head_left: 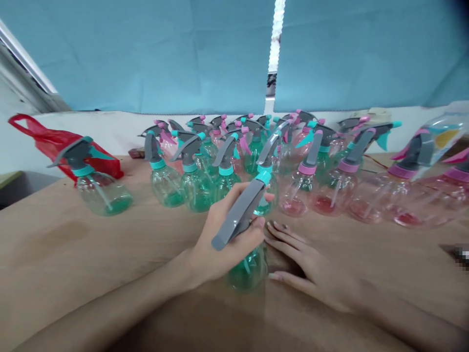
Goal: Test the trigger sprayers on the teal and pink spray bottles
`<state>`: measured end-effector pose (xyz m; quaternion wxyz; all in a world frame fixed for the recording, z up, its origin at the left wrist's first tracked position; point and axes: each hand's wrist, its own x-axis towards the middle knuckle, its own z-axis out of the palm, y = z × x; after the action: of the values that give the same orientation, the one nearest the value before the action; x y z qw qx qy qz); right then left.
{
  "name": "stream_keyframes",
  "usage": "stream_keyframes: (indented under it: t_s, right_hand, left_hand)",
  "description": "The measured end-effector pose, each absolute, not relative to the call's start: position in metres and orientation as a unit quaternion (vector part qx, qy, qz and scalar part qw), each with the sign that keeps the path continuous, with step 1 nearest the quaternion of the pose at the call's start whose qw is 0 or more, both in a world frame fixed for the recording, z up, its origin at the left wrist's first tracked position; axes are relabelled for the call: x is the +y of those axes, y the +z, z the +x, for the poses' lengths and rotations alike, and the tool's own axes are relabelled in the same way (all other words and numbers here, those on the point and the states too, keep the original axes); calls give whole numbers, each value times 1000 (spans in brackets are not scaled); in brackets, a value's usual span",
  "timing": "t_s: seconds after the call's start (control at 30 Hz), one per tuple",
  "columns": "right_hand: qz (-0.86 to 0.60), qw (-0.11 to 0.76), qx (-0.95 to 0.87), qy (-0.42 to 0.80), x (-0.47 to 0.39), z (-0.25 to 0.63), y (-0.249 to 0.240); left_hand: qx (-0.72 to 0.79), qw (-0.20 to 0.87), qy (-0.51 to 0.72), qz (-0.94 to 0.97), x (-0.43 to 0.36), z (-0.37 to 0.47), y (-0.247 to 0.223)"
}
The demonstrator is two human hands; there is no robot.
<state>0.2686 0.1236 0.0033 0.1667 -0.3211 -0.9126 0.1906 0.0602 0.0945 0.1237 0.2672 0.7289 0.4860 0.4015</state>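
Note:
My left hand (223, 239) is wrapped round the neck of a green spray bottle (247, 274) with a grey head and teal nozzle. The bottle stands near the table's front, its nozzle pointing away from me. Just right of its base, my right hand (311, 264) lies low over the table with fingers apart, holding nothing. Behind both hands, several green bottles (198, 188) with teal collars stand on the left and several pink bottles (331, 195) with pink collars on the right. The lower palm of my left hand is hidden.
A separate green spray bottle (104, 193) stands at the left, in front of a red plastic bag (58, 146). A large clear container (445, 132) is at the far right. The wooden table (128, 249) meets a white ledge below a blue covering (164, 58).

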Motion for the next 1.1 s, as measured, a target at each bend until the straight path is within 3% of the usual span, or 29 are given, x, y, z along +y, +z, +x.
stream_keyframes:
  t_s: [1.1]
  right_hand:
    - [-329, 151, -915, 178, 121, 266, 15]
  left_hand:
    - [490, 248, 399, 734, 86, 63, 136]
